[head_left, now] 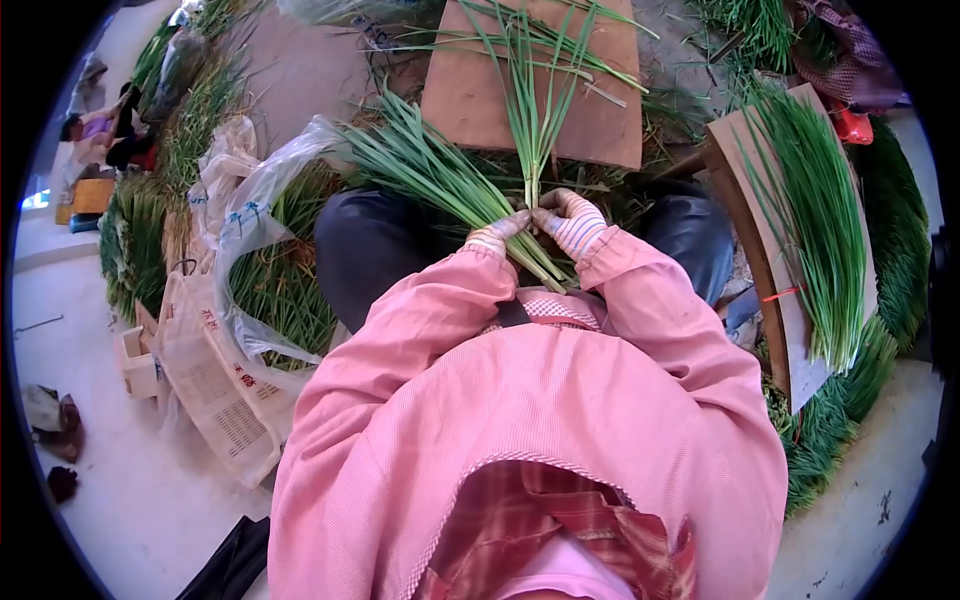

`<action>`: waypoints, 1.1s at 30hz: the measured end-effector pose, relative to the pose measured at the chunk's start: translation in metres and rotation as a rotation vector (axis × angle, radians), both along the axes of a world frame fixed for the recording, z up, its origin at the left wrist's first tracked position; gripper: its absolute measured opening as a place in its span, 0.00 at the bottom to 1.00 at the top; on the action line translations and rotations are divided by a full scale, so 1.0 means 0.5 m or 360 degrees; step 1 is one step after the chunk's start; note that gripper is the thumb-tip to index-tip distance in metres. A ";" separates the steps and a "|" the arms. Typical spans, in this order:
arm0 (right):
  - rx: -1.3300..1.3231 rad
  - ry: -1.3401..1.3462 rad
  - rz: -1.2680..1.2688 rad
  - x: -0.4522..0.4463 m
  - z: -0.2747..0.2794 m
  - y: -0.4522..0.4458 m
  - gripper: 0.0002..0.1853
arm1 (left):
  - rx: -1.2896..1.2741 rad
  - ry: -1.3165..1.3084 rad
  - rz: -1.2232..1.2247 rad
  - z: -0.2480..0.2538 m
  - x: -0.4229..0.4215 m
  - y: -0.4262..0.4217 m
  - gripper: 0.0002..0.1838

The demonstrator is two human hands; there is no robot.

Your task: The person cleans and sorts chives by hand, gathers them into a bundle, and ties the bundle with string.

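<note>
In a striped, soiled glove, my left hand is closed around a bunch of garlic chives. The leaves fan up to the left and the pale cut ends point down toward my lap. My right hand, gloved alike, pinches the lower stems of a thinner spray of chives that stands upright between my hands. The two hands almost touch, and their fingertips are partly hidden. Beyond them lies a brown board with some loose chive leaves across its far part.
At my right, a tilted board carries a large chive bundle with a red tie. Clear plastic and a printed plastic crate are on my left. More chives are heaped around. Another person sits far left.
</note>
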State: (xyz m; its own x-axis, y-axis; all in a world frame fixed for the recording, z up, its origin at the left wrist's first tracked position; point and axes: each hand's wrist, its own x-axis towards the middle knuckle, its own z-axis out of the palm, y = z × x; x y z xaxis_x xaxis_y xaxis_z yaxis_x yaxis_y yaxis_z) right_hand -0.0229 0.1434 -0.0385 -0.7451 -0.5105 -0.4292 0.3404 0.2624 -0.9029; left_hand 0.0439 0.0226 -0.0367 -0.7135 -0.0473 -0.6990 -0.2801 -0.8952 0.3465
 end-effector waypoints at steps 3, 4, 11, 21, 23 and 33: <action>-0.0163 -0.0010 0.0009 -0.005 -0.009 -0.003 0.08 | -0.0073 0.0039 0.0171 -0.002 0.006 -0.005 0.16; -0.0168 -0.0016 0.0006 -0.003 -0.018 -0.009 0.08 | -0.0079 0.0033 0.0169 -0.013 0.006 -0.013 0.16; -0.0297 -0.0338 0.0041 -0.004 -0.026 -0.014 0.08 | -0.0128 0.0027 -0.0097 -0.039 0.020 -0.030 0.11; 0.0003 0.0179 0.0224 -0.001 0.007 -0.022 0.10 | -0.0654 -0.0116 -0.0263 -0.064 0.012 -0.060 0.15; 0.0162 0.0402 0.0082 -0.013 0.029 -0.030 0.13 | -0.0688 -0.0205 -0.0392 -0.098 0.011 -0.068 0.16; 0.0687 0.1391 0.0822 -0.121 0.047 -0.082 0.11 | -0.1436 -0.0278 -0.0409 -0.010 0.008 -0.049 0.15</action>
State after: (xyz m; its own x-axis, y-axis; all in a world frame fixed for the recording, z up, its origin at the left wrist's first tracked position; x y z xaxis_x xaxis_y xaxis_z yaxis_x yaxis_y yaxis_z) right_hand -0.0832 0.1022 -0.0148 -0.6187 -0.7820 -0.0752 -0.6124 0.5401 -0.5773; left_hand 0.0481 -0.0019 -0.0415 -0.6663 -0.4770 -0.5732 -0.5440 -0.2149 0.8111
